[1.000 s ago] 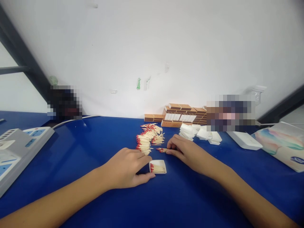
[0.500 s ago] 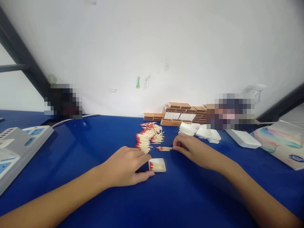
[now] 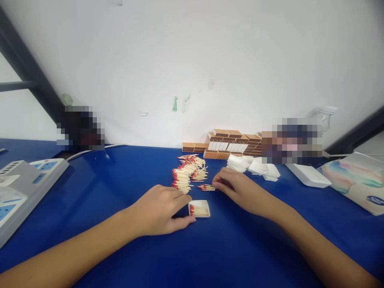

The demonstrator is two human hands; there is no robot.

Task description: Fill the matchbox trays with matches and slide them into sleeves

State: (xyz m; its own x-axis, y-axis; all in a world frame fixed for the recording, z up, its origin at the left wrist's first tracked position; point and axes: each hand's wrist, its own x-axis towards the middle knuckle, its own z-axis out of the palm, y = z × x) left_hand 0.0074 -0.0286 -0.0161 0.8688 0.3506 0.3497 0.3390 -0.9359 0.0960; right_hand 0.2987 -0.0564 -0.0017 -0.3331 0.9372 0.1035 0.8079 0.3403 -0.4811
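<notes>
My left hand [image 3: 163, 210] grips the left end of a small white matchbox tray [image 3: 206, 205] between thumb and fingers. A layer of red-headed matches [image 3: 198, 211] lies inside that tray, heads to the left. Beyond it, my right hand [image 3: 229, 184] pinches the right ends of a small bunch of matches [image 3: 206, 187] on the table. Their red heads point left. A larger pile of matches [image 3: 183, 175] spreads just behind, partly hidden by my left fingers.
Brown matchboxes [image 3: 223, 145] are stacked against the wall. White trays [image 3: 240, 163] lie heaped before them. At the right are a white box [image 3: 309, 176] and a tissue pack [image 3: 354, 180]. A power strip [image 3: 33, 184] sits on the blue table [image 3: 192, 256] at left.
My right hand has shifted slightly left, and its fingertips now cover more of the small bunch's right ends. My left hand and the tray stay nearly in place.
</notes>
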